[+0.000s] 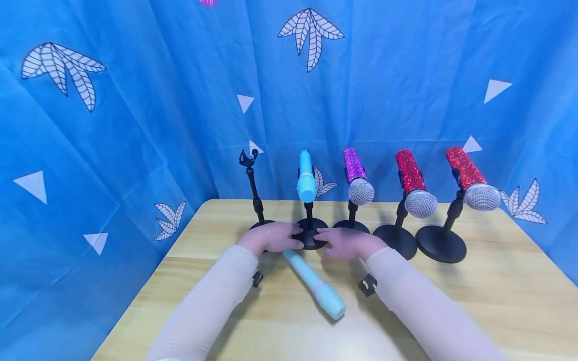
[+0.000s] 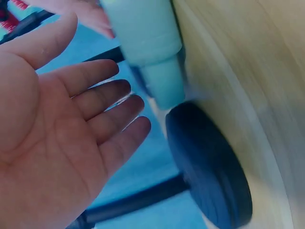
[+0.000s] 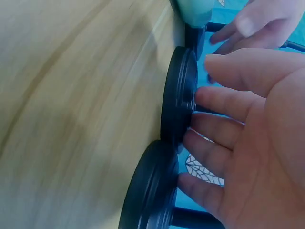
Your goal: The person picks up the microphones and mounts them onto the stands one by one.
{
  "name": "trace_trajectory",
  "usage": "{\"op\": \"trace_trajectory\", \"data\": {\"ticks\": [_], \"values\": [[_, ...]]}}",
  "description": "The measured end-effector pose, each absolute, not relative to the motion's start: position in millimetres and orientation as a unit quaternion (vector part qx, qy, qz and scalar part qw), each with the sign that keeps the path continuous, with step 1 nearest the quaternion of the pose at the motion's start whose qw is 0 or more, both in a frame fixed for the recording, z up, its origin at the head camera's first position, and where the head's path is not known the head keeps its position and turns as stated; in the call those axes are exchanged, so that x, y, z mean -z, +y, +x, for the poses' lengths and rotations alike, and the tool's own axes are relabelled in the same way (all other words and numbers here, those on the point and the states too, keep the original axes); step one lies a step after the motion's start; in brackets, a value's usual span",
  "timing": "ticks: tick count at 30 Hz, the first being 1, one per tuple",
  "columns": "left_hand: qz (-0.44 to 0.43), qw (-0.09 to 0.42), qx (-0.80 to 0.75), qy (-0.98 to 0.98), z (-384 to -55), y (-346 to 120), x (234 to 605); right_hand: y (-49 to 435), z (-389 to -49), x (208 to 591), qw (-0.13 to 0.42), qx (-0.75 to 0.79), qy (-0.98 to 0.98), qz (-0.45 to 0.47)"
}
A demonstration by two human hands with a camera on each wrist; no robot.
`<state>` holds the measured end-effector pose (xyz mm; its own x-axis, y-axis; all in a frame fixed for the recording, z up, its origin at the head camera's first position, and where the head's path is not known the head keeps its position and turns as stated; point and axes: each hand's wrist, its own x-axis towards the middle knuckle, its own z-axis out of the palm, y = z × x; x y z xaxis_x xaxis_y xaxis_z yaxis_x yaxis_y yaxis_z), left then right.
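My left hand [image 1: 275, 236] and right hand [image 1: 345, 242] reach toward the base [image 1: 309, 242] of a black stand holding a light blue microphone [image 1: 306, 183]. The left fingers [image 2: 114, 112] are extended in the left wrist view, palm bare. In the right wrist view, the right fingers [image 3: 209, 145] are spread right at two round black bases [image 3: 178, 98]. Between my forearms a second light blue microphone [image 1: 316, 286] lies on the table, its narrow end near the left hand. Behind the left hand stands an unloaded microphone stand [image 1: 253, 185] with an open clip.
To the right stand a purple glitter microphone [image 1: 354, 165] and two red glitter microphones [image 1: 410, 171], each on a black stand with a silver head facing me. The wooden table [image 1: 506, 301] ends at a blue patterned curtain [image 1: 406, 65], which also hangs along both sides.
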<state>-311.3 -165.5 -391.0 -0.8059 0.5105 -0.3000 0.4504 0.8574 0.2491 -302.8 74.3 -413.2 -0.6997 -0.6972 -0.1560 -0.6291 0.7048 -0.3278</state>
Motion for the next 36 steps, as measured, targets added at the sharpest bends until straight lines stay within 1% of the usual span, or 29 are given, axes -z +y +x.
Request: {"op": "trace_trajectory", "data": {"ticks": [3, 6, 9, 11, 14, 17, 20, 23, 29, 33, 36], "values": [[0.265, 0.155, -0.122, 0.944, -300.6, -182.8, 389.4, 75.6, -301.2, 414.0, 0.114, 0.119, 0.912, -0.377], [0.26, 0.133, -0.162, 0.943, -287.6, -205.1, 386.3, 73.7, -297.2, 413.1, 0.079, 0.13, 0.904, -0.4], [0.235, 0.13, -0.195, 0.943, -273.8, -230.1, 384.9, 68.0, -290.6, 413.6, 0.034, 0.134, 0.883, -0.449], [0.21, 0.129, -0.215, 0.945, -267.0, -247.1, 382.6, 62.4, -286.3, 413.3, 0.017, 0.122, 0.87, -0.477], [0.182, 0.117, -0.24, 0.946, -263.2, -272.1, 379.7, 53.5, -280.6, 414.3, 0.014, 0.086, 0.863, -0.498], [0.162, 0.086, -0.257, 0.949, -265.0, -293.4, 379.3, 45.5, -275.1, 417.0, 0.026, 0.052, 0.86, -0.506], [0.141, 0.049, -0.271, 0.951, -269.5, -307.5, 379.5, 38.5, -269.6, 420.6, 0.024, 0.032, 0.852, -0.522], [0.12, 0.02, -0.295, 0.948, -275.6, -313.1, 379.7, 32.0, -264.4, 423.2, 0.012, 0.021, 0.839, -0.544], [0.088, -0.011, -0.364, 0.927, -288.5, -304.7, 380.3, 25.6, -256.2, 421.6, -0.026, -0.005, 0.824, -0.566], [0.093, -0.05, -0.379, 0.919, -295.4, -290.8, 377.9, 30.9, -254.2, 418.4, -0.009, 0.022, 0.832, -0.554], [0.095, -0.073, -0.38, 0.917, -299.1, -279.1, 373.8, 39.3, -257.0, 418.5, -0.012, 0.06, 0.832, -0.552]]}}
